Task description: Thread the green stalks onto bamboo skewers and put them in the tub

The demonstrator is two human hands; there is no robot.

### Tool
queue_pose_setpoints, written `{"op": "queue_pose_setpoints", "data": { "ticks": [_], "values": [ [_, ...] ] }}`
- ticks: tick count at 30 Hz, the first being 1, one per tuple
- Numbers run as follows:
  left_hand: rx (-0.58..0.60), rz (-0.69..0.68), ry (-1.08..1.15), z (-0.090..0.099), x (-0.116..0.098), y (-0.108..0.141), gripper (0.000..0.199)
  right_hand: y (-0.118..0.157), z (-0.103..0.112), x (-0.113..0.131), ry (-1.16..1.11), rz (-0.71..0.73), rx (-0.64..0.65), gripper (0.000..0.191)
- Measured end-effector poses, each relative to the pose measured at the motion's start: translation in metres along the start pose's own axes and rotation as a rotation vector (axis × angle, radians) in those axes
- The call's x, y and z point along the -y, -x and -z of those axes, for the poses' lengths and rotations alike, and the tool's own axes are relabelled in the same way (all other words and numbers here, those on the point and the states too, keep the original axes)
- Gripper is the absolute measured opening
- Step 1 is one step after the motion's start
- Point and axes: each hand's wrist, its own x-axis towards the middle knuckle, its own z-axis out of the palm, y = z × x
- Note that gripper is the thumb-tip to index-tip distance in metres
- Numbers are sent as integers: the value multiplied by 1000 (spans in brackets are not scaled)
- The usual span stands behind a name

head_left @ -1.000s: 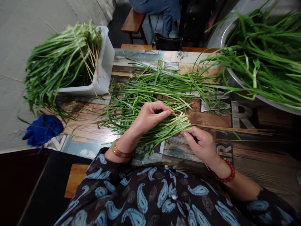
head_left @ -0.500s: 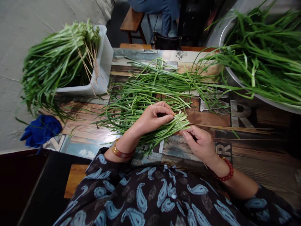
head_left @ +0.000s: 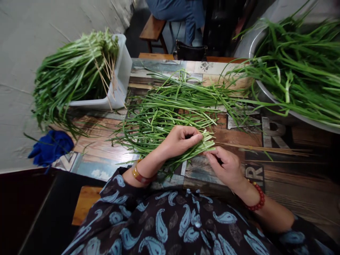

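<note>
My left hand is closed around a bunch of garlic chives, holding it just behind the pale stem ends. Those ends point right, and the green leaves trail left under my wrist. My right hand is at the lower edge of the stem ends, thumb and forefinger pinched together. What lies in that pinch is too small to make out. Loose garlic chives spread over the table beyond my hands. Thin straw strands lie to the right of the bunch.
A white plastic bin at the left holds a heap of chives, with thin straws hanging over its side. Below it lies a blue glove. A large metal basin full of chives stands at the right. A seated person's legs show beyond the table.
The view has shifted slightly, so the scene sits a little lower and further right. My left hand stays on the bunch, and my right fingers remain pinched at its stem ends.
</note>
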Motion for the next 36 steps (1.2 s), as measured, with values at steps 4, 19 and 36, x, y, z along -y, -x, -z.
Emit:
{"op": "queue_pose_setpoints", "data": {
  "ticks": [4, 19, 36],
  "values": [
    [44, -50, -36, 7, -1, 1, 34, 2, -1, -1, -3, 14, 25, 13],
    [-84, -377, -593, 31, 24, -24, 16, 3, 1, 2, -30, 160, 108, 16],
    [-132, -408, -475, 23, 22, -37, 15, 3, 0, 2, -11, 133, 58, 19]
  ]
}}
